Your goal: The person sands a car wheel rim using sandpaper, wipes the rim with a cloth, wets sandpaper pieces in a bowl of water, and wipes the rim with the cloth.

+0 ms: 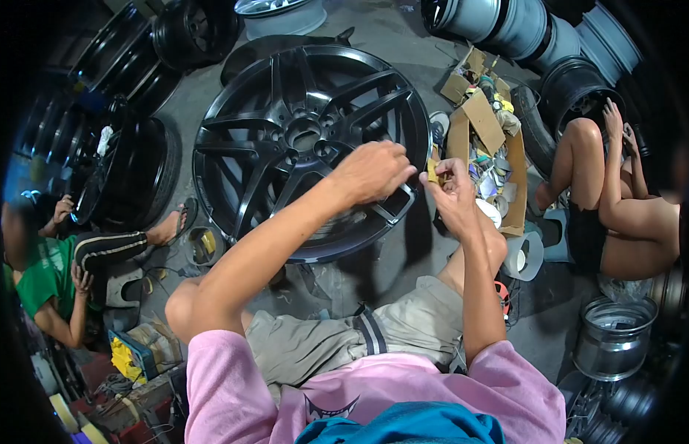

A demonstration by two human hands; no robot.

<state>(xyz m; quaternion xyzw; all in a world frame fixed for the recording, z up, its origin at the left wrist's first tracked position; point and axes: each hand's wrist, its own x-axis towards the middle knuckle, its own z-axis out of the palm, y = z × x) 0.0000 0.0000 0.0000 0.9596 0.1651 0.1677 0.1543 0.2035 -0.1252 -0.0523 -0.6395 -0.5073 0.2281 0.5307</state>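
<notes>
A large dark alloy wheel rim (303, 133) with several split spokes lies face up in front of me. My left hand (374, 172) is over its right lower spokes, fingers curled together; what they hold, if anything, is hidden. Just beyond the rim's right edge, my right hand (453, 194) pinches a small yellow piece (433, 172) that looks like folded sandpaper or tape. The two hands are close together but apart.
To the right stands an open cardboard box (516, 185) of scraps and discs. A person (618, 192) sits at far right, another in a green shirt (52, 277) at left. More rims (507, 26) are stacked around. A clear container (523, 257) holds a white roll.
</notes>
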